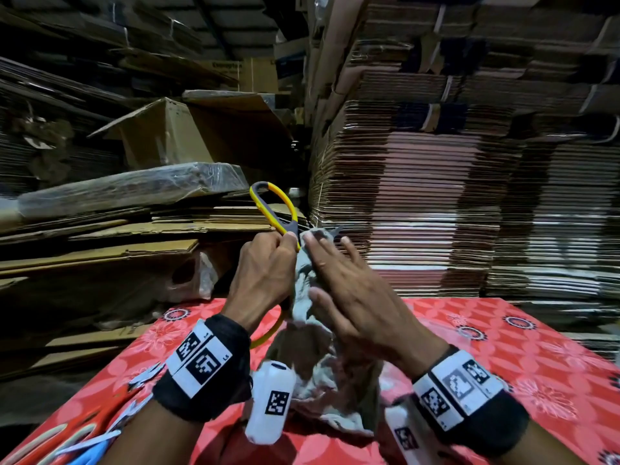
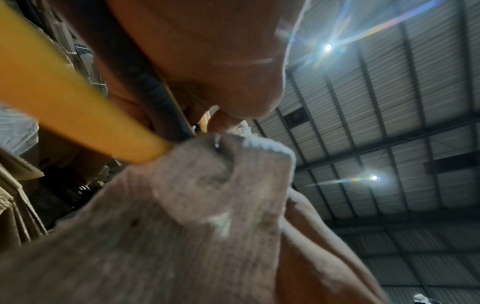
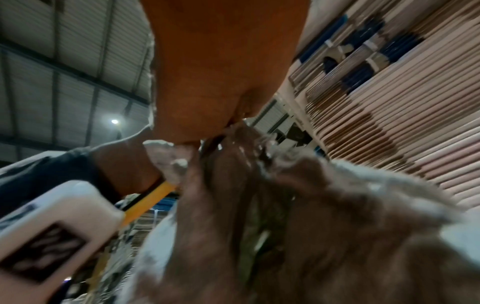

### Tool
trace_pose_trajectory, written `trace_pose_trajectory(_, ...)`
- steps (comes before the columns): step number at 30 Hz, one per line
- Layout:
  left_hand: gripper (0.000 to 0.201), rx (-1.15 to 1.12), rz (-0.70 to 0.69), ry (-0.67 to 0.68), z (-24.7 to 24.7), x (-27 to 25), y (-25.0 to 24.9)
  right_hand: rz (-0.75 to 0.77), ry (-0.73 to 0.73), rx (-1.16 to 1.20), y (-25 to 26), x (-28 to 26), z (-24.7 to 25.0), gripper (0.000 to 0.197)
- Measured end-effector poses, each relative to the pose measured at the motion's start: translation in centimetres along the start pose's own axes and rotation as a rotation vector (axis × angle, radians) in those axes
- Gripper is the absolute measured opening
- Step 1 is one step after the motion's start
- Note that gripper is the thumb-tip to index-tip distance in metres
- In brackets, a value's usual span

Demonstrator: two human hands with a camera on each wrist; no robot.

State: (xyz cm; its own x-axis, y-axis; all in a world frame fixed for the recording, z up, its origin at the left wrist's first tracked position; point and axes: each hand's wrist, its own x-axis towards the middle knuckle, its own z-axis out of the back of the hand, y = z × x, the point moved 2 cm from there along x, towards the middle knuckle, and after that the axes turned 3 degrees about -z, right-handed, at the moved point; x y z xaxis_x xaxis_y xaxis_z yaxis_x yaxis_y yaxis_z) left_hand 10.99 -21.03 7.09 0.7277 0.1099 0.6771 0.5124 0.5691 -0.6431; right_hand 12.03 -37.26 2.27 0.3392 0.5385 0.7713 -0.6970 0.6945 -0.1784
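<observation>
Above the middle of the red surface [image 1: 503, 347], the left hand [image 1: 265, 273] grips the scissors [image 1: 285, 202] by the handle while the right hand [image 1: 355, 297] pinches a grey cloth [image 1: 302, 270] round the blades, probably best wiped along their backs, away from the edges.

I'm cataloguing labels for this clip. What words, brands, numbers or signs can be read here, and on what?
"L5": white tag on the left wrist band.
Printed word on a brown carton far back: too blurred to read.
Small print on the right wrist band: too small to read.
Square black-and-white codes on both bands: patterns, no letters.
Scissors, cloth: no text visible.
</observation>
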Motion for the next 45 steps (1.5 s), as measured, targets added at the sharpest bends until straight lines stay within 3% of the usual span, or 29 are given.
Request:
trace_pose_trajectory(4,0.048,-0.014,-0.004,0.034,-0.5,-0.4,-0.3,-0.076,0.001,0.009,-1.9,-0.4,0.8,0.064)
trace_pose_trajectory(10,0.050,-0.009,0.032,0.007,-0.1,0.1,-0.1,0.070,0.078,0.116,-0.9,0.3,0.4,0.076)
trace_pose_trajectory(15,0.050,-0.007,0.024,0.036,-0.5,-0.2,-0.5,-0.033,0.049,0.136,-2.6,-0.2,1.8,0.073)
trace_pose_trajectory(19,0.049,-0.034,0.039,0.022,-0.3,0.1,-0.1,0.056,0.093,0.239,-0.8,0.5,1.0,0.071)
trace_pose_trajectory(21,0.049,-0.043,0.039,0.024,-0.1,0.2,-0.2,0.023,0.092,0.275,-1.9,0.8,1.9,0.070)
trace_pose_trajectory(25,0.050,-0.027,0.017,0.041,-0.6,0.2,-0.4,-0.060,0.059,0.199,-2.7,-0.1,2.9,0.077)
trace_pose_trajectory(29,0.049,-0.055,0.038,0.027,-0.3,0.3,0.1,0.010,0.136,0.228,-0.4,0.5,1.4,0.078)
trace_pose_trajectory(35,0.051,-0.036,0.015,0.052,-0.6,-0.1,-0.7,-0.062,0.024,0.122,-2.5,-0.2,2.7,0.076)
trace_pose_trajectory(42,0.052,-0.054,0.042,0.027,-0.2,0.0,-0.4,0.031,0.135,0.178,0.1,0.2,1.8,0.089)
trace_pose_trajectory(45,0.051,-0.064,0.019,0.028,-0.3,-0.3,-0.9,-0.009,0.073,0.106,-1.9,0.0,3.1,0.087)
